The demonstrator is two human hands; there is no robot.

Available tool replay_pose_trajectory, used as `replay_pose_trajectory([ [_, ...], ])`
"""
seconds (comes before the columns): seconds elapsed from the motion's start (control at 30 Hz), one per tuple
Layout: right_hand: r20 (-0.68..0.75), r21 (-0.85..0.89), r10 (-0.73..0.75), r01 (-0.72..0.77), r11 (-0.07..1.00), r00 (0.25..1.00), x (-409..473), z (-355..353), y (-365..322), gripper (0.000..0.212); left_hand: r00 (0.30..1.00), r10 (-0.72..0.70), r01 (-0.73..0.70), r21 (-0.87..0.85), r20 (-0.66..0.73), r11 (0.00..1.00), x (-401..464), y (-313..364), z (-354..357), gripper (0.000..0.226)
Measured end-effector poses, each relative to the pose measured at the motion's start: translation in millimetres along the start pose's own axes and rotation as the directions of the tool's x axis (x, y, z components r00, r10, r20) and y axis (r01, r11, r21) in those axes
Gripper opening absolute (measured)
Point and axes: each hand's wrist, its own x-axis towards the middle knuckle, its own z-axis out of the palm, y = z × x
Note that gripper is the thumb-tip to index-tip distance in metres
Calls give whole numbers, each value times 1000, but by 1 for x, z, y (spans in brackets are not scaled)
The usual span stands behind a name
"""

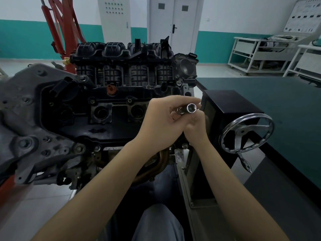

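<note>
Head view: the only camera, looking down over both forearms.
Socket (pixel 189 108): a long shiny steel tube held in the air over the engine (pixel 107 94), near its 3 o'clock edge, with the open mouth facing 2 o'clock.
Left hand (pixel 161 117): fingers curled round the rear of the socket (the far end is hidden in the palm).
Right hand (pixel 194 126): fingers bent up from 6 o'clock and pinching the tube just behind the mouth.
Handling: probably rigid and fairly heavy for its size, and the polished surface looks slippery. It is best taken round the middle of the barrel, clear of the mouth.
Nearby: a handwheel (pixel 246 133) at 4 o'clock of the hands and a dark table (pixel 278 101) at 3 o'clock.
</note>
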Motion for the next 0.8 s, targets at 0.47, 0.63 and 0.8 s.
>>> replay_pose_trajectory([
  [0.47, 10, -30, -32, 32, 999, 999, -1, -1, -3, 42, 998, -2, 5, -46, 59, 999, -1, 2, -1, 32],
  [0.63, -1, 42, -65, 65, 997, 998, -2, 3, -7, 38, 997, 68, -70, 117, 28, 991, 0, 4, 0, 32],
  [0.8, 40, 16, -5, 4, 1000, 999, 0, -4, 0, 37, 989, 123, -110, 152, -79, 982, -2, 3, 6, 23],
])
